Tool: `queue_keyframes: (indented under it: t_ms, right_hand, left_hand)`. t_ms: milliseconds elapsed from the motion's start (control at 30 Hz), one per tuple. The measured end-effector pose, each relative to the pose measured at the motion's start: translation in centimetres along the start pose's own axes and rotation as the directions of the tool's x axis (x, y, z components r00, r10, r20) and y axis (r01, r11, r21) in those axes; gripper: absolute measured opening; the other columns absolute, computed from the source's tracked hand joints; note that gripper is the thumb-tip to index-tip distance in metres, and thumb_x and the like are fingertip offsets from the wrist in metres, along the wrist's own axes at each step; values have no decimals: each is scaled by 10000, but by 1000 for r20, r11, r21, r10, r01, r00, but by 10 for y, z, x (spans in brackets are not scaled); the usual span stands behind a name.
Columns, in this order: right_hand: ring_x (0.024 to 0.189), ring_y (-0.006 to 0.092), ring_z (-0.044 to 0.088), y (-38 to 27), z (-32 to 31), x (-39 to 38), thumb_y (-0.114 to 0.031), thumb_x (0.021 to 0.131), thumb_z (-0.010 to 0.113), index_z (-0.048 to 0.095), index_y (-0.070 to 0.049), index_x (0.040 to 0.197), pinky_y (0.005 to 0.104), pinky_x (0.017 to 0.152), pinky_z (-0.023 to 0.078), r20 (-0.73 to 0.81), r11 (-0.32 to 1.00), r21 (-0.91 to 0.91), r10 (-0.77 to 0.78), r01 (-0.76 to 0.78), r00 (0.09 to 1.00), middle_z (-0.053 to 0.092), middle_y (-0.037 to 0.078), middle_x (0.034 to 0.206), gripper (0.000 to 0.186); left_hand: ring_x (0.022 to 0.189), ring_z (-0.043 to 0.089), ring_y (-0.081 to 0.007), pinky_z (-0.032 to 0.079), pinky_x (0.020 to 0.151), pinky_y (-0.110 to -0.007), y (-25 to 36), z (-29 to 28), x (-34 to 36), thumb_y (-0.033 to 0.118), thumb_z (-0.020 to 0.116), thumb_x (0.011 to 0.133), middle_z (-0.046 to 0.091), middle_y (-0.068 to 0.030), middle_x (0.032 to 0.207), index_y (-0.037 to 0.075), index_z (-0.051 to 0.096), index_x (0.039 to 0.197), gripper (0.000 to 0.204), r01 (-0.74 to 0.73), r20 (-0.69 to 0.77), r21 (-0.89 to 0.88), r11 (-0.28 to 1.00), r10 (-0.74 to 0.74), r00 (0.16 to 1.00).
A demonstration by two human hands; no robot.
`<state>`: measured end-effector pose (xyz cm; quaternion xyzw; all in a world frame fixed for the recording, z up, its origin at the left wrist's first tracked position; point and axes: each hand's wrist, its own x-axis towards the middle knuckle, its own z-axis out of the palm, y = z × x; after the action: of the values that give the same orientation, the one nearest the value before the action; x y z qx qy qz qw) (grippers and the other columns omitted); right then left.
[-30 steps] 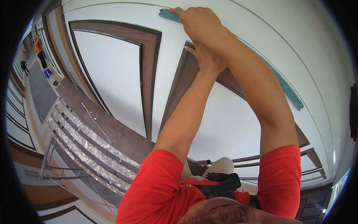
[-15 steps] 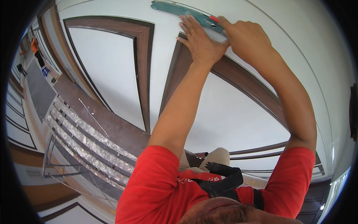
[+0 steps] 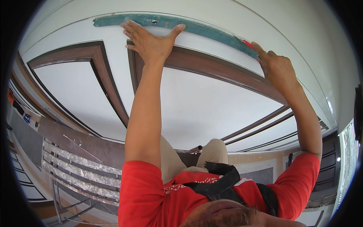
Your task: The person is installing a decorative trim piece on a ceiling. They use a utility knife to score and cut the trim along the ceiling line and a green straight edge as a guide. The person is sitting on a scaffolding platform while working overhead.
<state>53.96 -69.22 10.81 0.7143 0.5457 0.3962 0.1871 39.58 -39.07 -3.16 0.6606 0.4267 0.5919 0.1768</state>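
Against the green straightedge (image 3: 196, 27), left hand (image 3: 151, 43) flat, right hand (image 3: 278, 68) pressing.

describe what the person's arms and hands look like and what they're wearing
Both arms are bare from the short red sleeves down. The left hand and right hand wear no gloves, and no rings, watch or bands show. A black strap crosses the red shirt at the chest.

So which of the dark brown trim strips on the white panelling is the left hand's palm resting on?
The left hand rests on the long brown strip just below the green straightedge, where it meets the upright piece. The other brown strips, lower left and lower right, go untouched.
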Motion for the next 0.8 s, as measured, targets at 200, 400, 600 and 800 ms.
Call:
queue_keyframes:
  t_ms: [200,400,600,800]
  right_hand:
    - [563,276,645,-17,-12,5,-103,926,651,550,-115,1438,391,507,513,-120,998,45,-45,51,992,658,131,735,522]
    - [588,272,656,-45,9,32,-89,882,666,520,-116,1476,381,514,524,-281,963,192,-129,188,951,668,143,816,612]
    - [565,256,635,-38,33,26,-103,902,661,498,-128,1504,370,480,507,-285,965,230,-55,124,957,643,135,789,624]
    - [575,270,646,-8,38,3,-47,845,667,473,-115,1524,383,511,524,-147,981,189,-11,39,989,645,142,799,709]
  left_hand:
    - [1570,-11,-454,87,1220,-676,2,-4,0,863,767,600,15,-361,1654,-145,-17,1569,1603,24,23,16,1000,-25,999]
    - [1565,-26,-471,91,1207,-697,2,-4,3,807,817,599,14,-380,1643,-158,-8,1563,1594,36,34,-10,999,-36,999]
    - [1567,-31,-464,106,1209,-691,5,-7,1,804,822,595,10,-372,1647,-158,-18,1562,1602,41,25,-35,999,-40,999]
    - [1586,-34,-379,50,1255,-601,5,-3,0,829,791,614,-32,-305,1681,-119,-38,1581,1587,71,17,27,997,-71,997]
